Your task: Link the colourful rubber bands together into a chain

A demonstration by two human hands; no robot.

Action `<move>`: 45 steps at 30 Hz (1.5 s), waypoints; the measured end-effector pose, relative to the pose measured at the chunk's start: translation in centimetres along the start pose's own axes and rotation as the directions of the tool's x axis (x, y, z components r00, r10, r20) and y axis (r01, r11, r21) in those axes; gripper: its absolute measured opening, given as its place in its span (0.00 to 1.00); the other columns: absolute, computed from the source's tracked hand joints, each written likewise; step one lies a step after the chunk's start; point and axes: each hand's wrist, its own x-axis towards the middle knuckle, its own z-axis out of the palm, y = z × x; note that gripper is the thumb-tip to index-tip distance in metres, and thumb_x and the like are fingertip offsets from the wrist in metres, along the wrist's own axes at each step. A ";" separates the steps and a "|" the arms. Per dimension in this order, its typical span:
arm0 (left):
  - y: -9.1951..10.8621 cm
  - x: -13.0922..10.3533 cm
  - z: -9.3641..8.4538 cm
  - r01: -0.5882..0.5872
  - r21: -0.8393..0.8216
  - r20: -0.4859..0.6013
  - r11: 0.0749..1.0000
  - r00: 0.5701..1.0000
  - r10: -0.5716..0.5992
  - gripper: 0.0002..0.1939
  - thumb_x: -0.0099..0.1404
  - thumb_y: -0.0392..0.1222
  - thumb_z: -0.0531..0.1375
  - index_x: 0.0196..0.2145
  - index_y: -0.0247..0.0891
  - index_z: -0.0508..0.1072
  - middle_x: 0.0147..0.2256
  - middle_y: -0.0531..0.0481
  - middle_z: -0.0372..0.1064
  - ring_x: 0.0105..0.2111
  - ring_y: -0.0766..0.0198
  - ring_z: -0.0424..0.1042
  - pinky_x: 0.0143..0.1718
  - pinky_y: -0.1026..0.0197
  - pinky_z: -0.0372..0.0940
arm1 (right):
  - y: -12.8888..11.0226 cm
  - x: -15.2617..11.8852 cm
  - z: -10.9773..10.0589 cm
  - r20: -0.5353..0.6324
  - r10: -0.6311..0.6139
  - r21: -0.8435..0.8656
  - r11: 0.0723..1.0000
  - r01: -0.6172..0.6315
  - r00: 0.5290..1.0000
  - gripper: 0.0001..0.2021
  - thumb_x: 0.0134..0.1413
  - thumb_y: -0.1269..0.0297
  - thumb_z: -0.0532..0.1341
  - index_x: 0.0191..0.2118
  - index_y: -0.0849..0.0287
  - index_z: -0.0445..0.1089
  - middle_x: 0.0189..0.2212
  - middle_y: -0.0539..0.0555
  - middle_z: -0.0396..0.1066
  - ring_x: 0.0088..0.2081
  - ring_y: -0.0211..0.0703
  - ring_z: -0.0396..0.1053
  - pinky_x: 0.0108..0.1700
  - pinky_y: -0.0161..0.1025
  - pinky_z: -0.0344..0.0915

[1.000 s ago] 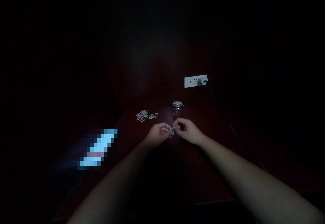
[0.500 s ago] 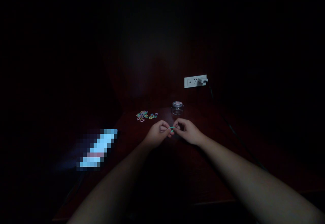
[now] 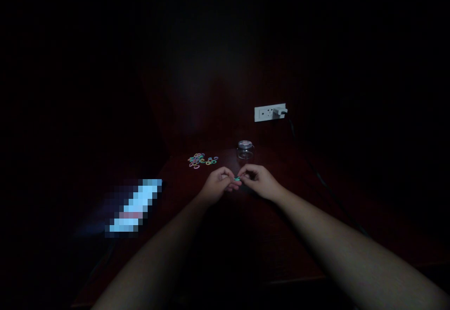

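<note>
A small green band (image 3: 237, 178) is stretched between my two hands over the dark red table (image 3: 211, 216). My left hand (image 3: 218, 184) pinches its left end, with the lower fingers reaching beneath it. The right end is pinched by my right hand (image 3: 258, 180). Behind my left hand, to the left, lies a loose pile of several coloured bands (image 3: 197, 160). A clear jar (image 3: 245, 153) with a lid on top stands just beyond my hands.
On the back panel is a white wall socket (image 3: 270, 112) with a plug (image 3: 280, 111) in it, and a dark cable (image 3: 323, 181) runs down along the right side. A bright, pixelated screen (image 3: 138, 207) is at the left.
The green band looks narrower and more slanted between my fingers. The lower fingers of my left hand have stretched slightly to the right beneath it.
</note>
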 end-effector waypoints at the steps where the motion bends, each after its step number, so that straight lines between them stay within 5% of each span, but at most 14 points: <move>1: 0.0 0.0 0.0 -0.008 0.007 0.000 1.000 1.000 0.008 0.06 0.57 0.38 0.56 0.29 0.33 0.61 0.28 0.45 0.73 0.24 0.68 0.72 0.25 0.68 0.61 | 0.0 0.0 0.0 0.003 -0.001 0.000 1.000 0.001 1.000 0.05 0.46 0.69 0.56 0.30 0.63 0.68 0.21 0.49 0.64 0.23 0.33 0.58 0.26 0.31 0.55; 11: -0.4 0.2 0.0 -0.087 0.042 -0.040 0.995 0.995 0.089 0.12 0.55 0.39 0.60 0.35 0.32 0.63 0.29 0.44 0.73 0.27 0.67 0.71 0.27 0.67 0.61 | -0.1 0.0 0.0 0.001 0.021 0.004 1.000 -0.021 1.000 0.03 0.45 0.72 0.56 0.28 0.63 0.66 0.19 0.47 0.62 0.22 0.32 0.57 0.24 0.30 0.53; 24: -0.2 0.4 -0.3 -0.222 0.267 -0.066 0.938 0.967 0.247 0.10 0.53 0.41 0.61 0.31 0.32 0.71 0.29 0.47 0.71 0.30 0.66 0.69 0.32 0.64 0.63 | -0.3 -0.1 0.0 0.014 0.058 0.053 0.997 -0.059 0.998 0.05 0.44 0.68 0.58 0.31 0.62 0.65 0.20 0.46 0.60 0.21 0.31 0.56 0.24 0.30 0.55; 39: -0.3 0.2 -0.1 -0.221 0.248 -0.088 0.943 0.964 0.249 0.11 0.52 0.41 0.62 0.33 0.33 0.71 0.29 0.48 0.71 0.29 0.66 0.69 0.31 0.65 0.64 | 0.1 0.1 -0.1 -0.025 0.087 -0.054 0.995 -0.089 0.996 0.05 0.45 0.67 0.58 0.29 0.63 0.67 0.21 0.49 0.63 0.23 0.33 0.58 0.25 0.31 0.56; 45: 0.0 -0.2 -0.2 -0.252 0.334 -0.006 0.908 0.963 0.270 0.11 0.55 0.43 0.59 0.35 0.34 0.72 0.31 0.47 0.71 0.29 0.67 0.69 0.29 0.67 0.63 | -0.2 0.1 -0.2 0.002 0.061 -0.078 0.995 -0.061 0.998 0.05 0.47 0.67 0.58 0.29 0.63 0.68 0.21 0.50 0.64 0.24 0.34 0.58 0.26 0.31 0.56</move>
